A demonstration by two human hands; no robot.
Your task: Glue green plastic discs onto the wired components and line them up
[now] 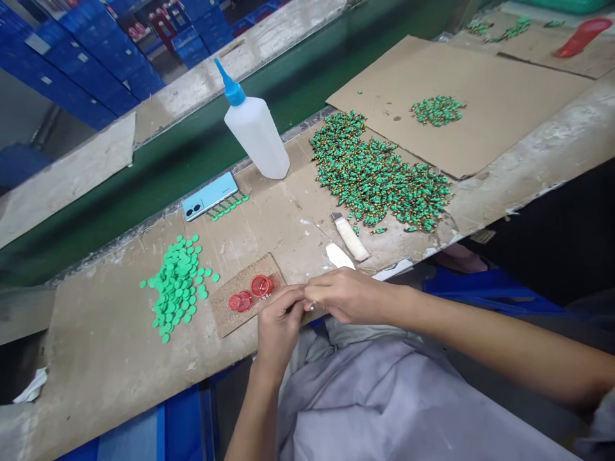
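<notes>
Two hands work close together over a cardboard-covered bench (283,240). The left hand (281,323) and the right hand (348,296) are both curled narrow around a tiny shiny piece (312,306), mostly hidden by the fingers. Just beside them, a cork mat (230,314) carries two round red discs (262,285). Further left lies a heap of flat green discs (175,285). Beyond the hands stand a white tube (350,237) and a white squeeze bottle (257,136) with a blue nozzle; what the bottle contains cannot be seen. A large pile of green-and-gold pieces (375,173) spreads across the bench, and a smaller heap (437,110) sits on a cardboard sheet (504,102). A pale blue phone (209,196) lies near the bottle. Blue crates (81,70) are stacked in the background, their contents hidden.
</notes>
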